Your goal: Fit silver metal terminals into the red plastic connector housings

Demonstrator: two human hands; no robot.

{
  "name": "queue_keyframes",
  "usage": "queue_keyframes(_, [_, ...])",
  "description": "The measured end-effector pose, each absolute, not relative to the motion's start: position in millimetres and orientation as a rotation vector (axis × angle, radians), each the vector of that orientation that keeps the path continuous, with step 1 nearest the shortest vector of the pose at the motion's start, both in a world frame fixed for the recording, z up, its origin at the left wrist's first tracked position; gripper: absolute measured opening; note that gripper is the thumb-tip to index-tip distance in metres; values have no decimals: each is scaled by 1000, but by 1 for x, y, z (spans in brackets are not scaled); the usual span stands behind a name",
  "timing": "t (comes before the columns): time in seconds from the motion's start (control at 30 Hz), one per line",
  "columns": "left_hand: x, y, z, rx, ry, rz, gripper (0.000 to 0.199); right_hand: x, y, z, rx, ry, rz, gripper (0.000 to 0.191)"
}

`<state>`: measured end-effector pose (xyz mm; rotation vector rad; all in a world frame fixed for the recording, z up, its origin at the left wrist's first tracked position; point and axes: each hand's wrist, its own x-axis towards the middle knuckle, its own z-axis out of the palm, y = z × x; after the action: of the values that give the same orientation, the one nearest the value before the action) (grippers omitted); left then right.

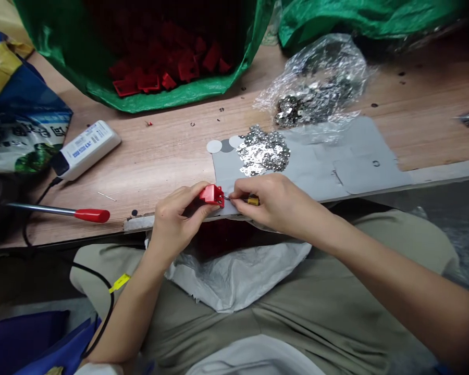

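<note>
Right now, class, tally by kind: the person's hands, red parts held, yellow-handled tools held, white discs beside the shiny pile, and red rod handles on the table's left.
Hands (left hand, right hand): 2
Held red part: 1
Yellow-handled tool: 1
White discs: 2
Red rod handle: 1
Total: 7

A small-parts workshop
The bench (168, 151) carries a green sack (138, 103) of red plastic parts (188, 66), a heap of small metal pieces (263, 152) and a clear bag (326, 70) of more; a red-handled rod (91, 215) juts in at left.
</note>
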<state>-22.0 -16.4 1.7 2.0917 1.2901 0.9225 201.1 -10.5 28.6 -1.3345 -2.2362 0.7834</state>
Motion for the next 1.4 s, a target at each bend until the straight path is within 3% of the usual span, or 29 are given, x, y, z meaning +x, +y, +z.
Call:
queue_keyframes(0.6, [-20, -12, 5, 2214, 1207, 936, 27, 201, -1, 34, -1166, -2488, 726, 17])
queue_keyframes(0.93, [-20, -11, 1, 2040, 1152, 937, 23, 201, -7, 19, -1226, -2245, 754, 14])
queue_keyframes(1.03, [-20, -12, 2, 1772, 1120, 1066, 27, 206, -13, 13, -1245, -1958, 904, 3])
queue_keyframes(1.2, [-17, -20, 15, 993, 938, 1255, 32, 199, -31, 12, -1204, -1689, 992, 31])
queue_keyframes(1.4, [-13, -31, 28, 376, 702, 1041, 35, 166, -49, 26, -970, -1800, 914, 46])
